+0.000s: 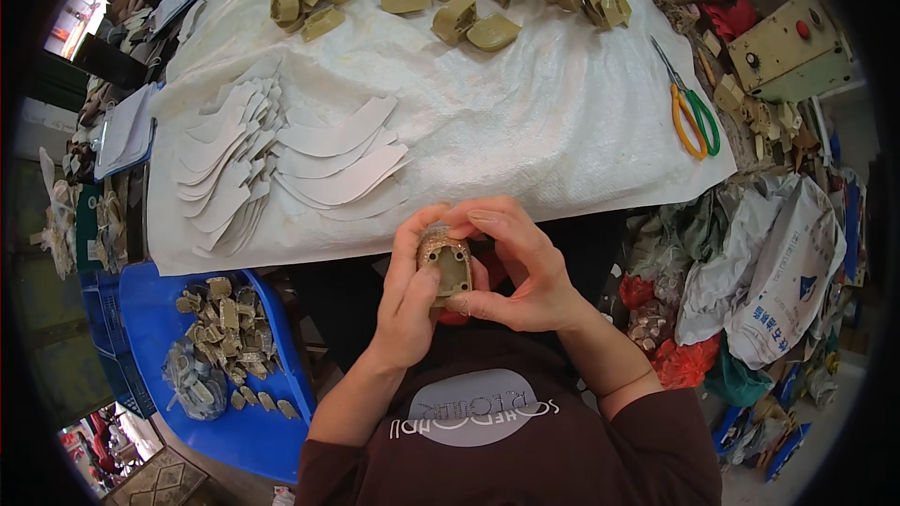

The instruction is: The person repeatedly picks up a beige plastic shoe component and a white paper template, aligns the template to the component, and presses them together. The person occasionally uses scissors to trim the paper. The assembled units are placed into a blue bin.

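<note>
Just beyond my chest, both hands are closed around a small olive shoe heel (pixel 455 274). Its hollow side with screw holes faces up, and a speckled brown-gold covering shows along its upper rim. My left hand (pixel 405 292) grips the heel from the left, its thumb over the hollow. At the right, my right hand (pixel 525 272) touches the heel's top end with its fingers and the lower end with its thumb. The heel's underside is hidden. Curved white cut pieces (pixel 342 164) lie in overlapping rows on the white-covered table (pixel 525 150) ahead.
A heap of bare olive heels (pixel 459 19) covers the table's far side. Scissors (pixel 692 112) with orange and green handles lie at its right edge. A blue plastic chair (pixel 178 319) at left bears covered heels (pixel 230 323) and a plastic bag. Bags (pixel 787 262) crowd the right.
</note>
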A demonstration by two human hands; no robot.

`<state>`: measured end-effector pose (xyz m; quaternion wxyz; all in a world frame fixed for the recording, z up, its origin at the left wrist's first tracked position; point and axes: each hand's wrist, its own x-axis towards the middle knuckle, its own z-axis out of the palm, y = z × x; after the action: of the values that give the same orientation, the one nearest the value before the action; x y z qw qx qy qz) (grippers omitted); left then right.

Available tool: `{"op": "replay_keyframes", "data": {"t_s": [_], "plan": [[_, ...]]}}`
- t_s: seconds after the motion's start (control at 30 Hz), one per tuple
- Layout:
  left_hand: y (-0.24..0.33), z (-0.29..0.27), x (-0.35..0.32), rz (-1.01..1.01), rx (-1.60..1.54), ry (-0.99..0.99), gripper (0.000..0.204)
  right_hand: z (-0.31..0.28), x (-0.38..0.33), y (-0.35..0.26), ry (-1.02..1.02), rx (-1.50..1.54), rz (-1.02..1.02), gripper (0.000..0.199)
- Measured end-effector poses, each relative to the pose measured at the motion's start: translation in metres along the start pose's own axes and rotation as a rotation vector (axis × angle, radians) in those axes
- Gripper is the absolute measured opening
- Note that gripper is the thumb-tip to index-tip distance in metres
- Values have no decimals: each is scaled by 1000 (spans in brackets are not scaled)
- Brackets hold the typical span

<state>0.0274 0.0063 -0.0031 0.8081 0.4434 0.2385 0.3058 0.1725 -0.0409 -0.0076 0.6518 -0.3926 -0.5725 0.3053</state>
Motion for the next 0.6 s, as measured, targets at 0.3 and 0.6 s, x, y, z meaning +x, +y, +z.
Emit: {"op": "replay_keyframes", "data": {"t_s": [0.3,0.6], "plan": [[-4,8,-4,185,76,-67,76,-9,31,-4,-228,463,721,18],[-20,1,-2,354,416,211,62,15,-3,13,-110,154,274,24]]}}
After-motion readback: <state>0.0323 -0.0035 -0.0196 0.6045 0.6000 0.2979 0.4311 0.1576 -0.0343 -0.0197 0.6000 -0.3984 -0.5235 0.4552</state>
